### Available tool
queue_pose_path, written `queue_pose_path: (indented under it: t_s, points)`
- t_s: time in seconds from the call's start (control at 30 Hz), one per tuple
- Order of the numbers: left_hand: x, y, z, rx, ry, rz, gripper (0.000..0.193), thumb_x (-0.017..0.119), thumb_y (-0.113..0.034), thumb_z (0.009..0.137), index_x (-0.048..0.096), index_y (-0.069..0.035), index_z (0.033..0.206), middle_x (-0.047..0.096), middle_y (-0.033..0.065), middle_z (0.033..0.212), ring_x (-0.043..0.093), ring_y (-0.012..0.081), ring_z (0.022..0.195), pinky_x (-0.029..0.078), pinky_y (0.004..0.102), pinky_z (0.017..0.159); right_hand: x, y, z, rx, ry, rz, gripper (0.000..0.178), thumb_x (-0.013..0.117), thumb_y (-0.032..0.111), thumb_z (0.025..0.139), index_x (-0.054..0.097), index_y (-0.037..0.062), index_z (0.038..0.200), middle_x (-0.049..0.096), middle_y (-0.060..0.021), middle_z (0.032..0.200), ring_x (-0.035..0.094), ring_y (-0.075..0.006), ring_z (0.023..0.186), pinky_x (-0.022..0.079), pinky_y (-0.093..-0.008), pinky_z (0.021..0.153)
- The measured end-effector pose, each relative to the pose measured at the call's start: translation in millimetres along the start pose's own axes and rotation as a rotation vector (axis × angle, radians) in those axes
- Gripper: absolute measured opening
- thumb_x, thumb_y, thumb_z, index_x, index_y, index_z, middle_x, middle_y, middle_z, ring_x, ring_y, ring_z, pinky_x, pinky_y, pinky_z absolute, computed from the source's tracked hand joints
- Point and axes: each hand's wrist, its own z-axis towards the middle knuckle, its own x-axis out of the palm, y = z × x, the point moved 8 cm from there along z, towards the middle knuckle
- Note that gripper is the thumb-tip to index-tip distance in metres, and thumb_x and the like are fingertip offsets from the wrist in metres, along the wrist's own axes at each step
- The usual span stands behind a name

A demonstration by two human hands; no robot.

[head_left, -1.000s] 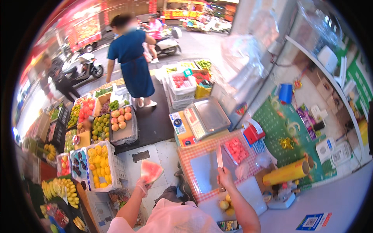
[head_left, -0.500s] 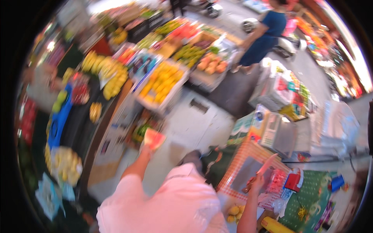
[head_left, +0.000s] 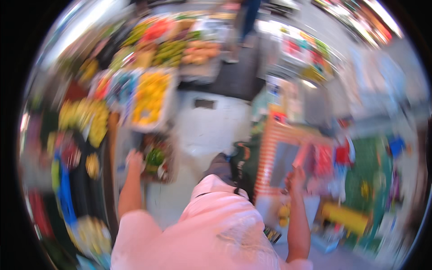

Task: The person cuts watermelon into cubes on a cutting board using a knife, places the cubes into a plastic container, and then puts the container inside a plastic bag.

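My left hand (head_left: pixel 134 160) is at the left side of a low box (head_left: pixel 167 140) of green, red and white pieces that look like melon rinds (head_left: pixel 155 157). No watermelon slice shows in it, and its slightly blurred fingers look apart. In my right hand (head_left: pixel 295 178) is a knife (head_left: pixel 301 155) with a pinkish-red blade, pointing up and away. The hand hovers over a stand with a red-checked cloth (head_left: pixel 265 155) and a grey board (head_left: pixel 283 158). Beside the blade lie packs of red cut fruit (head_left: pixel 322 159).
Crates of yellow fruit (head_left: pixel 150 96) and peach-coloured fruit (head_left: pixel 201 52) stand ahead. Bananas (head_left: pixel 92 119) line the left counter. Plastic bags (head_left: pixel 373 85) hang at right, above a green cloth (head_left: pixel 369 180). A person (head_left: pixel 249 22) is at the far side.
The watermelon slice has left my left hand, which is now by the box. My right hand still holds the knife. The whole view has turned to the right and blurred.
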Motion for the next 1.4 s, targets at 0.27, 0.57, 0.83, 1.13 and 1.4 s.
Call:
queue_pose_path:
  t_s: [0.27, 0.57, 0.83, 1.13, 1.4]
  points:
    - [451, 193, -175, 0.060, 0.706, 0.807, 0.023, 0.063, -0.015, 0.090, 0.066, -0.005, 0.110, 0.063, 0.0089, 0.077, 0.061, 0.0179, 0.065, 0.052, 0.0270, 0.058, -30, -46, -22, 0.060, -0.197, 0.464, 0.028, 0.054, 0.036, 0.097, 0.054, 0.0092, 0.107, 0.053, -0.0037, 0.059, 0.050, -0.0158, 0.041, 0.041, -0.0301, 0.037]
    - [744, 432, -559, 0.989, 1.787, 1.393, 0.030, 0.062, -0.033, 0.087, 0.072, -0.009, 0.102, 0.071, 0.0165, 0.100, 0.069, 0.0284, 0.083, 0.053, 0.0373, 0.075, -48, -64, -25, 0.113, -0.576, 0.382, 0.026, 0.051, 0.033, 0.100, 0.051, 0.0066, 0.096, 0.052, -0.0038, 0.057, 0.048, -0.0146, 0.038, 0.038, -0.0288, 0.036]
    - [738, 468, -651, 1.188, 1.750, 2.295, 0.063, 0.058, -0.062, 0.082, 0.069, -0.005, 0.106, 0.067, 0.0204, 0.107, 0.064, 0.0345, 0.105, 0.051, 0.0421, 0.088, -65, -47, -9, 0.219, -0.778, 0.450, 0.025, 0.050, 0.031, 0.101, 0.052, 0.0072, 0.092, 0.052, -0.0025, 0.056, 0.048, -0.0122, 0.041, 0.038, -0.0286, 0.039]
    - [807, 577, -670, 0.973, 2.144, 1.740, 0.039, 0.055, -0.038, 0.088, 0.066, -0.010, 0.114, 0.068, 0.0177, 0.105, 0.063, 0.0366, 0.103, 0.050, 0.0443, 0.087, -60, -58, -17, 0.262, -1.038, -0.182, 0.026, 0.050, 0.030, 0.098, 0.056, 0.0059, 0.107, 0.063, -0.0147, 0.067, 0.064, -0.0330, 0.061, 0.047, -0.0443, 0.054]
    - [798, 678, -690, 2.427, 2.823, 0.742, 0.024, 0.052, -0.016, 0.089, 0.070, -0.008, 0.104, 0.069, 0.0082, 0.109, 0.062, 0.0242, 0.108, 0.050, 0.0306, 0.087, -101, 28, 32, 0.225, -0.969, -0.197, 0.035, 0.045, 0.031, 0.099, 0.051, 0.0052, 0.122, 0.066, -0.0213, 0.075, 0.064, -0.0438, 0.067, 0.048, -0.0528, 0.059]
